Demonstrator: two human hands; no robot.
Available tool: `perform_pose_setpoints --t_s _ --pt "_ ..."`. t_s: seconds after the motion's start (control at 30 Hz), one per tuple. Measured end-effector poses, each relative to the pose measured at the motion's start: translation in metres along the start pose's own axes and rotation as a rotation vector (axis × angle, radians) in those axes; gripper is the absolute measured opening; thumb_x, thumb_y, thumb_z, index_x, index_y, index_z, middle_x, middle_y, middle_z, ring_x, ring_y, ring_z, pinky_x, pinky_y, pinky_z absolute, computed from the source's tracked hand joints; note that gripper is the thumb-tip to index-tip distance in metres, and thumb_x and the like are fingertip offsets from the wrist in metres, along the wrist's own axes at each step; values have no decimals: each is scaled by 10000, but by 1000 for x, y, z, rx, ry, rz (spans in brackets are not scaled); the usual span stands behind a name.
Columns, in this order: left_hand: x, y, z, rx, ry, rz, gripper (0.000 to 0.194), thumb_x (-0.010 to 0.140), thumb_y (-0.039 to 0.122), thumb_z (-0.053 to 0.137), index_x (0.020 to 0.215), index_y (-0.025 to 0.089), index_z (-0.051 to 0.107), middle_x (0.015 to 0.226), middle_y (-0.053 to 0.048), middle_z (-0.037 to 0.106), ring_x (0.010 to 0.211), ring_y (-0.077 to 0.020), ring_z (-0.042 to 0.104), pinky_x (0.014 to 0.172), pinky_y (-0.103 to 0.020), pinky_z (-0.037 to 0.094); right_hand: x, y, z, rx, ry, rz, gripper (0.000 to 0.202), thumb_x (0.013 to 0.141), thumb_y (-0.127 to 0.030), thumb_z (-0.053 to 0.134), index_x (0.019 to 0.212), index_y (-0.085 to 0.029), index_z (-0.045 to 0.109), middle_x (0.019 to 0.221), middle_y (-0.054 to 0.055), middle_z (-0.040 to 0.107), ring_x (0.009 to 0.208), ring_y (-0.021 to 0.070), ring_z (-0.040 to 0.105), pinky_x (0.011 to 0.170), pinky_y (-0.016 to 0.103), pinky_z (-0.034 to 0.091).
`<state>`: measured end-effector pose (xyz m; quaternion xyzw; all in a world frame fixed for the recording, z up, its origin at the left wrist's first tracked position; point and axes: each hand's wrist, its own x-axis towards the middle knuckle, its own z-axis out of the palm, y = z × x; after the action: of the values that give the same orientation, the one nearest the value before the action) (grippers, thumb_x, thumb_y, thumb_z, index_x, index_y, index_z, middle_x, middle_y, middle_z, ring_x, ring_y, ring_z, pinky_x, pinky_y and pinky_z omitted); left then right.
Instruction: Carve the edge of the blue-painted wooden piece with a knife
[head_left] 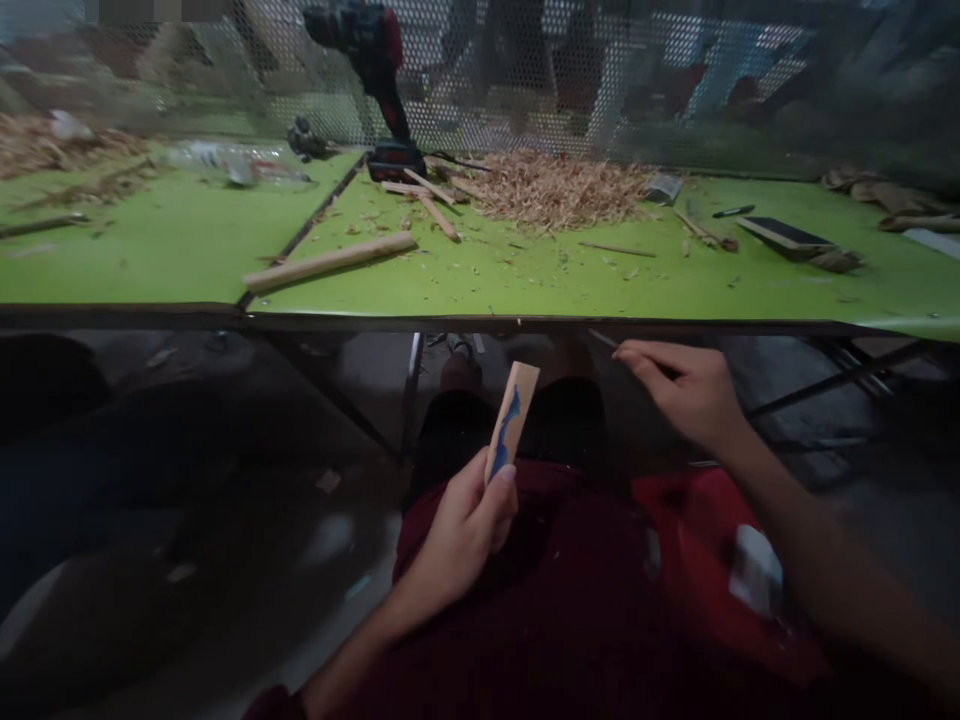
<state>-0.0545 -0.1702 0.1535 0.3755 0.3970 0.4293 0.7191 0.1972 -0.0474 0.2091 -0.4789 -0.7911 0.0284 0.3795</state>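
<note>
Over my lap, my left hand (469, 515) is closed around the lower end of a flat wooden piece (517, 410). The piece tilts slightly right and bears a wavy blue marking on its face. To the right, just below the table's front edge, my right hand (690, 390) pinches a thin, pale, blurred item (602, 340) that points up and left. The two hands are well apart, and the thin item does not touch the wood.
A green table (480, 285) spans the view. On it lie a wooden stick (330, 262), a heap of shavings (566, 190), a standing cordless drill (386, 90), a plastic bottle (240, 163) and a dark flat block (787, 236). Perforated mesh (480, 80) stands behind.
</note>
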Motion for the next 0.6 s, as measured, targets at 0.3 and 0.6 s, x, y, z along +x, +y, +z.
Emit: perform_pose_setpoints --t_s 0.3,0.6 --pt "5 3 0 298 64 98 271 951 450 446 866 193 454 642 69 333 525 -69 267 465 -189 266 -26 -81 36 -128 -76 -223 256 956 -343 540 1014 -186 734 675 12 650 559 107 560 529 243 355" --pt "9 -4 -5 428 213 159 291 915 440 498 758 198 456 628 52 350 539 -89 305 483 -205 245 -15 -64 36 -348 -14 -407 258 949 -372 548 952 -200 740 626 -9 591 540 99 462 529 279 238"
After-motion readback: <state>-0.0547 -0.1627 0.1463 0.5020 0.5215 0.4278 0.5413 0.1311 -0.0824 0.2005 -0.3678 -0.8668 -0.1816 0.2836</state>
